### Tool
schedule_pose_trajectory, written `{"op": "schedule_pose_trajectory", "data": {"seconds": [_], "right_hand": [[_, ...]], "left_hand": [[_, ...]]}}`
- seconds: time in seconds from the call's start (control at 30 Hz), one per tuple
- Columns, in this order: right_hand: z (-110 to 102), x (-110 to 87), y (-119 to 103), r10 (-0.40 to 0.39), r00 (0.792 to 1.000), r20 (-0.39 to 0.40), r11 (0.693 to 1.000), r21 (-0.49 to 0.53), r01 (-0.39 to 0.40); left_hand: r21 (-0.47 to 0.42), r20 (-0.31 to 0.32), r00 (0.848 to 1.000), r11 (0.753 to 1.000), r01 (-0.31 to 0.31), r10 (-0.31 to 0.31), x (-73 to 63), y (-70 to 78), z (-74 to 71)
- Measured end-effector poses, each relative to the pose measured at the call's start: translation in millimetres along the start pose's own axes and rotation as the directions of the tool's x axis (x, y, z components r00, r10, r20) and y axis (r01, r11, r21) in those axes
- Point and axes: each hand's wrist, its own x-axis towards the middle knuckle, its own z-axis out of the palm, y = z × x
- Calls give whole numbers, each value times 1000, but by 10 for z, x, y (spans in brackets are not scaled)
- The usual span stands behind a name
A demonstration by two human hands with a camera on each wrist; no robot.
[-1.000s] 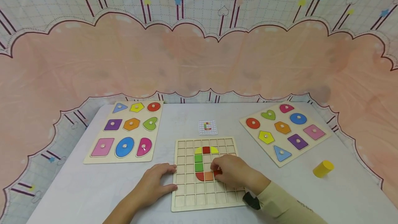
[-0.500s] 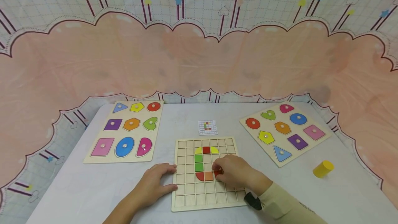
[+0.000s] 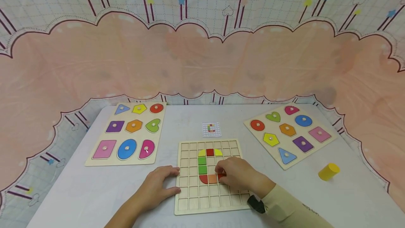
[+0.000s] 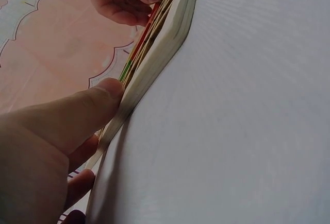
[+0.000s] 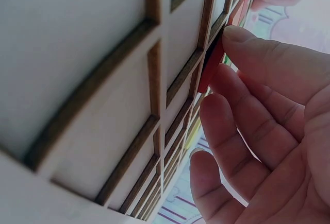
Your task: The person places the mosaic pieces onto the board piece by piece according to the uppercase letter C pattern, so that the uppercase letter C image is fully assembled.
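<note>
A wooden grid board point(image 3: 204, 204) lies flat in front of me in the head view. Coloured tiles sit in its cells: a dark red square point(image 3: 210, 152) between two yellow curved tiles, green squares point(image 3: 202, 165) below on the left, then a red curved tile point(image 3: 204, 179) and an orange square point(image 3: 212, 179). My right hand point(image 3: 238, 173) pinches a red tile point(image 5: 210, 69) between thumb and fingers at the cell right of the orange square; fingers partly cover it. My left hand point(image 3: 157, 186) touches the board's left edge, thumb point(image 4: 105, 98) and fingertips spread along it.
A small printed pattern card point(image 3: 211, 130) lies beyond the grid board. Knobbed shape puzzles stand at the back left point(image 3: 107, 134) and back right point(image 3: 319, 147). A yellow cylinder point(image 3: 329, 172) stands at the right. A patterned cloth point(image 3: 202, 66) hangs behind the white table point(image 3: 278, 192).
Almost nothing differs. My right hand shifts very slightly about the same cell with the red tile, and my left hand stays at the board's edge.
</note>
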Motion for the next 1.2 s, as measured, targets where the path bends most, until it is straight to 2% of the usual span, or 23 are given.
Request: {"op": "schedule_pose_trajectory", "data": {"seconds": [0.3,0.87,1.07,1.2], "right_hand": [[1,9,-12,16,1000,6,1000,-10,-16],[13,20,-11,27,1000,3,1000,12,-27],[-22,-5,34,82,997,-10,992,93,-81],[-111,-69,99,139,989,-55,979,156,-129]], "left_hand": [[-10,12,999,999,33,-33,11,17,0],[-14,10,1000,999,29,-29,13,3,3],[-8,7,1000,1000,16,-16,14,-3,9],[-7,8,1000,1000,18,-18,11,0,6]]}}
